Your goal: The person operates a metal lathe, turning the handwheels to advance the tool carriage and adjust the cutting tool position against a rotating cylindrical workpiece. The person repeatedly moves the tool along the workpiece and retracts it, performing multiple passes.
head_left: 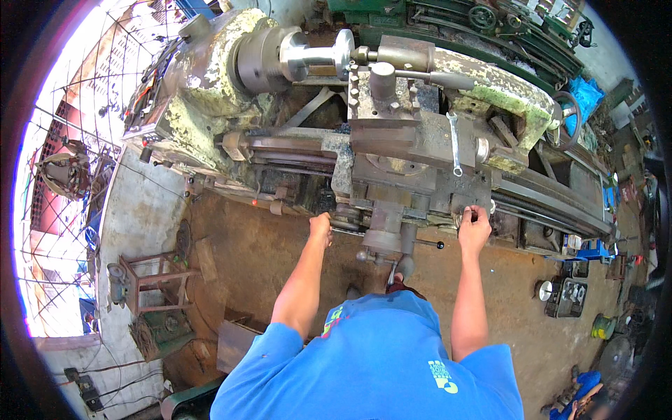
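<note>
My left hand [320, 229] is closed at the left rim of the dark handwheel [348, 215] on the lathe's carriage, its fingers partly hidden. At the carriage's right front edge, my right hand [475, 224] has its fingers curled together on a small part they cover. Between my hands, a lever with a black ball end [439, 245] sticks out beside the cross-slide crank [381, 257]. A combination wrench [455, 147] lies on the carriage top, right of the tool post [383, 84]. Beyond it, the chuck [262, 59] holds a shiny flanged metal workpiece [315, 54], with the tailstock centre [360, 54] at its right end.
The lathe bed [553, 192] runs off to the right, with a tailstock handwheel [565, 120] at its end. A green machine [462, 24] stands behind. On the left floor is a metal stand [157, 280]; trays [567, 297] lie at right. Another person [577, 395] is low at bottom right.
</note>
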### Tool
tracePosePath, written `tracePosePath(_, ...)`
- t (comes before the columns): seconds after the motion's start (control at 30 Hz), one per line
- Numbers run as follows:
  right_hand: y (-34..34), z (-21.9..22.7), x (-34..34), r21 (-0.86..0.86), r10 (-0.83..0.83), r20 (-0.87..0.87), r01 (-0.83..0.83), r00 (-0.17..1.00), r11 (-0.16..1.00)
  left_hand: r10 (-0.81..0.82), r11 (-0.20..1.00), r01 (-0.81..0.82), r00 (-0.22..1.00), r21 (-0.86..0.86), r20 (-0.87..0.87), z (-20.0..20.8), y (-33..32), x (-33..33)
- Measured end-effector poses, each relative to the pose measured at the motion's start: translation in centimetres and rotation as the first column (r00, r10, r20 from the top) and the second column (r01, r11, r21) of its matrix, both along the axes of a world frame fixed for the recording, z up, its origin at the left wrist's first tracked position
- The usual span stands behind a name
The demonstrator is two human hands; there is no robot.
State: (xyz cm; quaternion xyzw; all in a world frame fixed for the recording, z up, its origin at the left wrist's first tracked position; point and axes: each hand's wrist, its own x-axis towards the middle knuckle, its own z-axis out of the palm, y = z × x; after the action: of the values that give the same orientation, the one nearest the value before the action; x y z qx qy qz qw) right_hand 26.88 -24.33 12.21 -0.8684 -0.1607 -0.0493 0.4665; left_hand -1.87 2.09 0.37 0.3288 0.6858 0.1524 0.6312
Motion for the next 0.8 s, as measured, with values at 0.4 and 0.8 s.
tracePosePath(0.4,-0.1,-0.6,0.3,-0.008,0.002,0.006,-0.002,1.000,1.000,0.016,1.000,-0.016,1.000,-0.006,0.005,0.2,-0.1,0.0)
tracePosePath(0.8,0.5,0.7,-7.3,0.086,0.246,-0.053,-0.241,0.968,0.967,-0.079,0.989,0.080,0.997,-0.128,0.011,0.7,1.7,-1.7)
